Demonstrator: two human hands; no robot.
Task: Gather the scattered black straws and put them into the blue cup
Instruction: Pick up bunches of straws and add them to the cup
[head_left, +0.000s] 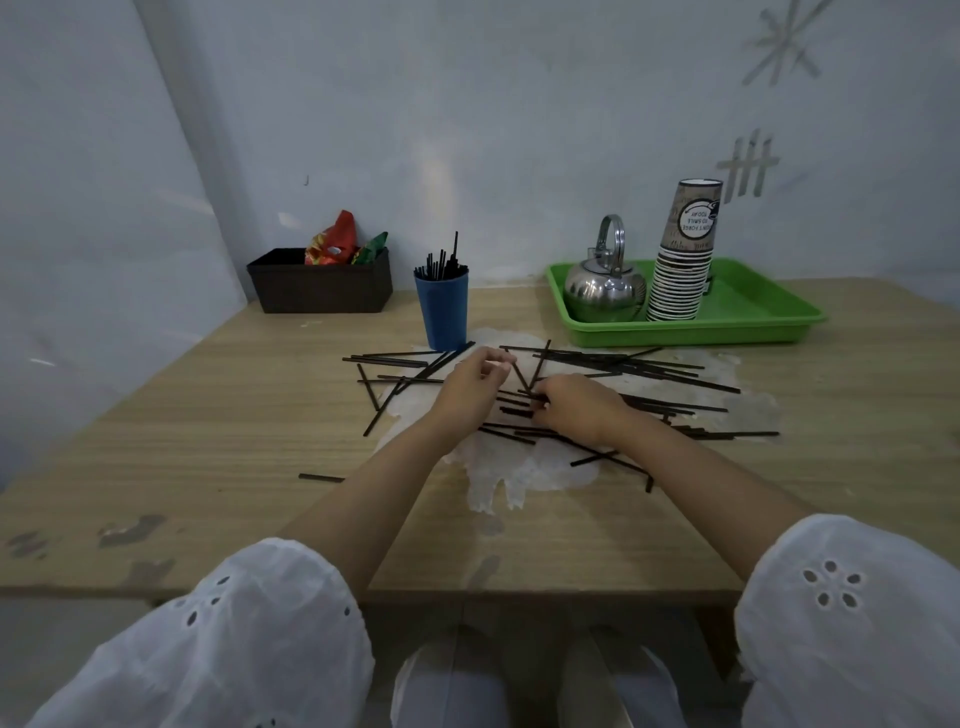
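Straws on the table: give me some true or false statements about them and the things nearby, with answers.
The blue cup already holds some straws. True.
The kettle stands on bare wood. False: the kettle stands in the green tray.
Scattered straws lie on the table near the cup. True.
The paper cup stack lies on its side. False: the paper cup stack stands upright in the tray.
The left hand and right hand are down at the scattered straws. True.
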